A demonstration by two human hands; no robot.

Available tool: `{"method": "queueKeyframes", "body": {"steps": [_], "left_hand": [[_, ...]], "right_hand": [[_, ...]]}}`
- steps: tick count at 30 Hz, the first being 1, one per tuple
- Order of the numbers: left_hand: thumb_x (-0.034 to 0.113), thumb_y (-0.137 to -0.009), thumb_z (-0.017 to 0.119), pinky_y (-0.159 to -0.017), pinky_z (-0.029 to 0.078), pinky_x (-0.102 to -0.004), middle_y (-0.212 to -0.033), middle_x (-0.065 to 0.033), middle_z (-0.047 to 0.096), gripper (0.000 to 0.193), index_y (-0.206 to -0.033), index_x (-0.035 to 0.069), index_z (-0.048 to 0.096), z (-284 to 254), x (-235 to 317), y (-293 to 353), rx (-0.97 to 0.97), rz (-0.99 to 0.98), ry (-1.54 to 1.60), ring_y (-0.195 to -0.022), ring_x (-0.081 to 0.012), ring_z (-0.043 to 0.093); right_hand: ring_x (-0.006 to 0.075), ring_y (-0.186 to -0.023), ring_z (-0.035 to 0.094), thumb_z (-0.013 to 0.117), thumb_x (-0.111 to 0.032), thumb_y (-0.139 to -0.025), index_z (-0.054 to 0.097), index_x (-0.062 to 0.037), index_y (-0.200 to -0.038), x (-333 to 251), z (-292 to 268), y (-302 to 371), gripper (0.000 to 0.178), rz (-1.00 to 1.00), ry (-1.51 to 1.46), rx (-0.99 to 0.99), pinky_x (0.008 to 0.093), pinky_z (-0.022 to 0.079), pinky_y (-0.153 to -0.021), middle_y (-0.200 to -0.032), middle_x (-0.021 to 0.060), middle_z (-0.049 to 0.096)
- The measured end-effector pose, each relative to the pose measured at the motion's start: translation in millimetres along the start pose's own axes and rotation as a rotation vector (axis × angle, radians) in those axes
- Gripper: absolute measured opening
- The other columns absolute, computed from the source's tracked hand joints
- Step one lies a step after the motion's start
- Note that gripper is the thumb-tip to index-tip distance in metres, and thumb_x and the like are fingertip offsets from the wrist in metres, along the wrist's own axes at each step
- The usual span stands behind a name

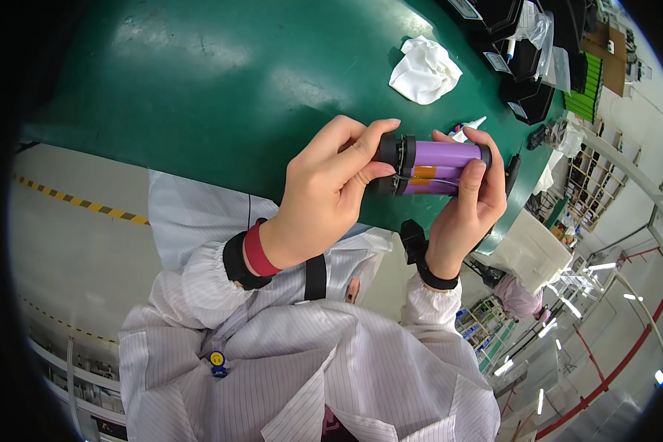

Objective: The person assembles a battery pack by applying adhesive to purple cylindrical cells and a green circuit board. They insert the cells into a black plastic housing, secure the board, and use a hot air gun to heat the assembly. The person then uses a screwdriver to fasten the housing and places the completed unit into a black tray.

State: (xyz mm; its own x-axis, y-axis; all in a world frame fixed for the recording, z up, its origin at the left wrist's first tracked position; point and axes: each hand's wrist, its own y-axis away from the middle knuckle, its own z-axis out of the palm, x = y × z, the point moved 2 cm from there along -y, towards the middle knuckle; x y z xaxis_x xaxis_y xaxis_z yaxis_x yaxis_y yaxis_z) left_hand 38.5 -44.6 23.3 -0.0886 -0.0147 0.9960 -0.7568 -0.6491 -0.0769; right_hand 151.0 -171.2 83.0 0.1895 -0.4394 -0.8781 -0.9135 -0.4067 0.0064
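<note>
A purple battery pack (pixel 442 154) with black end pieces is held sideways above the green table. An orange tape patch and a thin dark wire run along its side. My right hand (pixel 470 195) wraps round its right end, thumb pressed on the purple wrap. At the other end, my left hand (pixel 335 173) pinches the black end piece (pixel 399 153) between thumb and fingers. Just behind the pack lies a small white-tipped tube (pixel 469 130), partly hidden by my right hand. A crumpled white cloth (pixel 424 71) rests farther back.
Black bins (pixel 527 99) with labels and plastic bags line the back right edge of the green table (pixel 199 81). Beside them stands a bright green ribbed block (pixel 585 87). A dark pen-like tool (pixel 514 171) lies near the right edge. Another person (pixel 519 296) is at the far right.
</note>
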Motion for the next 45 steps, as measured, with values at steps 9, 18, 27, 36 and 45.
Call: {"method": "queueKeyframes", "body": {"steps": [9,18,27,36,45], "left_hand": [[0.003,-0.088,0.071,-0.063,0.042,-0.0222,-0.083,-0.0059,0.053,0.042,-0.13,0.002,0.068,1.4,-5.2,3.1,-0.002,-0.033,0.012,-0.068,-0.0125,0.048],[0.005,-0.094,0.069,-0.072,0.046,-0.0218,-0.099,-0.0082,0.067,0.04,-0.134,0.001,0.065,-8.0,6.4,0.7,-0.094,-0.123,-0.049,-0.08,-0.0098,0.058],[0.028,-0.076,0.091,-0.116,0.038,-0.0429,-0.144,-0.0176,0.045,0.109,-0.154,0.003,0.02,-29.2,1.3,13.9,-0.266,-0.426,0.621,-0.134,-0.0267,0.048],[0.009,-0.066,0.091,-0.114,0.039,-0.0402,-0.142,-0.0163,0.045,0.106,-0.151,0.003,0.027,-29.6,13.3,12.5,-0.289,-0.464,0.344,-0.133,-0.0275,0.049],[0.023,-0.058,0.093,-0.114,0.038,-0.0492,-0.143,-0.0223,0.041,0.122,-0.153,0.004,0.019,-39.8,-2.4,17.4,-0.528,-0.199,0.217,-0.137,-0.0387,0.046]], "right_hand": [[0.0246,-0.1,0.071,0.053,-0.034,-0.107,0.057,0.0039,-0.128,-8.4,10.7,13.1,0.044,-0.019,0.061,0.109,0.0335,0.052,-0.095,-0.108,0.0268,0.073],[0.0252,-0.104,0.07,0.058,-0.022,-0.104,0.058,0.0062,-0.13,-0.1,5.8,26.5,0.039,-0.188,0.076,0.149,0.0352,0.052,-0.096,-0.115,0.0246,0.071],[0.0342,-0.109,0.071,0.082,0.002,-0.077,0.057,0.0068,-0.132,-38.5,36.0,47.3,0.061,-0.476,0.293,0.049,0.0478,0.046,-0.106,-0.129,0.0232,0.065],[0.0413,-0.137,0.051,0.09,-0.01,-0.069,0.046,0.0036,-0.143,-23.0,6.7,63.9,0.087,-0.383,0.1,-0.229,0.0557,0.037,-0.115,-0.141,0.0217,0.057],[0.0348,-0.133,0.046,0.095,-0.024,-0.055,0.034,-0.0045,-0.155,39.1,-25.0,62.0,0.119,0.006,-0.044,-0.523,0.0461,0.041,-0.11,-0.152,0.0148,0.045]]}}
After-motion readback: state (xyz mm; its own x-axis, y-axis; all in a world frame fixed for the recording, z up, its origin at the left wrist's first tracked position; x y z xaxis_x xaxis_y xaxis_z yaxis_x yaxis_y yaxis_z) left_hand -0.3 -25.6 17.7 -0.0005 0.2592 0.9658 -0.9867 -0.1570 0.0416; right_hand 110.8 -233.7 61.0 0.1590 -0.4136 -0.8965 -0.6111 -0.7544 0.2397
